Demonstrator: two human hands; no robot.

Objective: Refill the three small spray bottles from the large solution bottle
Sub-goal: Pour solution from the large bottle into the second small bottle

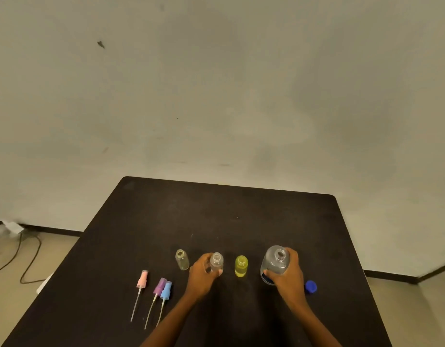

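Three in row on table [216, 209], necks open: left bottle [182, 262] free, middle bottle [216, 262] pinched by left hand [200, 274], yellow bottle [241, 266] free. Right hand [289, 275] wraps fingers round big bottle [275, 259], right of row, cap [311, 286] off. Smalls light, tippy: hold at body. Big one smooth, rigid: grip mid-body. Big bottle level hard to read, possibly low. Forearms cut off.

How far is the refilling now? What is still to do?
Done: spray heads lie on the table, blue cap is off, right small bottle holds yellow liquid. In hand: left hand grips the clear middle bottle, right hand grips the large bottle. To do: fill middle bottle and left bottle, refit heads.
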